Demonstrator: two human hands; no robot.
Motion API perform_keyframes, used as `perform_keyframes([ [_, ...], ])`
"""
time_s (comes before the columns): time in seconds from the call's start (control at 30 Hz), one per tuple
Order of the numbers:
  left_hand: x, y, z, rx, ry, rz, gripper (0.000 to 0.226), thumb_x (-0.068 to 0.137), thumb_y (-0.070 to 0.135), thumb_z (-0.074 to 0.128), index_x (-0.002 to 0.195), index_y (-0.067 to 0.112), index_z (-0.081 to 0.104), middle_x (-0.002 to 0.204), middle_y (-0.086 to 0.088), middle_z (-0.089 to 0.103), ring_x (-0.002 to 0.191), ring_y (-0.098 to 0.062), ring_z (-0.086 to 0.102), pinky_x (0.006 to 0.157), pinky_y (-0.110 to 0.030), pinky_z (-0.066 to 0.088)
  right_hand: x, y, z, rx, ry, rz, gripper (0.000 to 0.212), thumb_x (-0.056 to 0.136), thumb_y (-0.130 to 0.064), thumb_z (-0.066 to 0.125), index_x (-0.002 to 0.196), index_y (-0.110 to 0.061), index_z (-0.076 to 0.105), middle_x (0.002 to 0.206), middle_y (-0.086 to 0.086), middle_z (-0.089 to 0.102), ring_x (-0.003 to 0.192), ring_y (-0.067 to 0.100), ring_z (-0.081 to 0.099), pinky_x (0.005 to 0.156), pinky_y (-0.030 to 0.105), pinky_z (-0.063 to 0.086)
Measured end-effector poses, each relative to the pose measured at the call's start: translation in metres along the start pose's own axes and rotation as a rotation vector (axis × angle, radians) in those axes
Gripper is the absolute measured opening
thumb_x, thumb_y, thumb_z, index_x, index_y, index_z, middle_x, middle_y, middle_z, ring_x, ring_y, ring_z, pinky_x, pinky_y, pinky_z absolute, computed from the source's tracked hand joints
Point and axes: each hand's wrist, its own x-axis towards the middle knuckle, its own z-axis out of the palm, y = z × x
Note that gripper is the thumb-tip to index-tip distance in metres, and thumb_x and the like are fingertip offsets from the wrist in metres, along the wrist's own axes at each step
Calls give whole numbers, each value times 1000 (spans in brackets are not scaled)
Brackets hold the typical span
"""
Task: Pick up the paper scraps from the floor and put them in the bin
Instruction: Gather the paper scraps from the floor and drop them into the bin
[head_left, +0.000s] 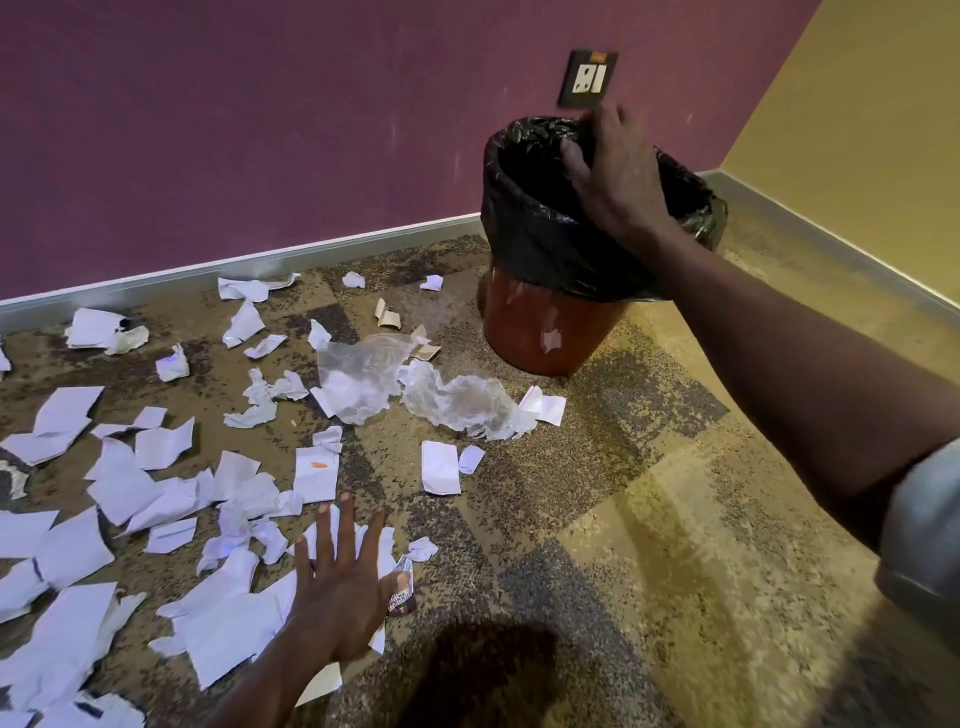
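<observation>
Patterned carpet (649, 519) all over, covered on the left with white paper scraps (218, 613). Orange bin (540, 332) with black liner (535, 244) near the corner. Right hand (618, 176) over the rim, fingers curled inside, can't tell if holding anything. Left hand (337, 587) spread flat over scraps.

A purple wall (234, 130) meets a yellow wall (872, 88) at two o'clock. A grey skirting board (260, 262) edges the mottled brown carpet (649, 519). A socket (588, 78) sits at one o'clock.
</observation>
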Motion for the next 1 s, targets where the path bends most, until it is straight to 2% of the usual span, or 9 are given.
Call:
perform_keyframes([
  [0.1,-1,0,-1,2,-3,-6,74,96,62,11,151,26,-22,145,-13,-49,136,-35,-41,114,-57,-14,-11,-20,-3,28,120,-135,34,100,-29,43,111,1,56,113,17,56,102,26,52,81,25,38],
  [0.27,-3,2,-4,-13,1,3,74,97,60,13,150,25,-23,145,-14,-48,137,-37,-40,115,-57,-14,-57,-53,14,129,75,-351,24,98,-17,49,105,3,59,102,18,56,89,21,50,74,18,34],
  [0.4,-4,3,-5,-12,6,-5,74,97,60,15,151,25,-23,147,-14,-46,138,-37,-39,114,-57,-14,-108,-52,44,146,-95,-458,18,97,-16,52,103,-1,59,98,13,54,85,19,50,69,23,38],
  [0.5,-3,2,-3,-3,13,-13,74,97,61,14,151,26,-22,147,-14,-46,138,-37,-38,114,-57,-14,-144,-29,69,-13,-301,-550,16,95,-21,53,99,-6,58,91,11,56,80,23,51,66,34,45],
  [0.63,1,2,0,8,7,-21,75,96,62,14,150,25,-23,141,-13,-51,131,-35,-45,113,-57,-15,-174,12,89,-234,-619,-333,29,98,-40,43,109,-15,52,101,10,58,95,29,55,78,46,51],
  [0.77,3,2,1,18,3,-29,76,95,62,12,149,24,-26,140,-14,-52,130,-34,-46,113,-57,-16,-199,35,109,-226,-942,196,69,97,-67,30,138,-13,39,135,28,47,126,43,46,103,52,37],
  [0.83,2,3,1,24,6,-32,76,95,63,13,149,25,-26,141,-13,-51,134,-36,-42,113,-57,-16,-205,28,119,-114,-978,443,88,90,-78,28,149,-12,28,151,32,30,140,48,30,115,57,23],
  [0.9,2,3,0,30,14,-35,76,95,62,13,149,25,-25,140,-13,-51,135,-36,-41,113,-56,-16,-203,10,129,26,-969,619,102,83,-86,29,155,-15,13,158,33,13,144,52,17,116,65,16],
  [1.0,1,3,-1,25,16,-34,75,95,62,11,149,25,-26,142,-13,-50,132,-35,-44,113,-56,-16,-192,-26,147,172,-982,606,97,87,-77,39,158,-21,3,161,29,6,145,53,12,116,66,17],
])
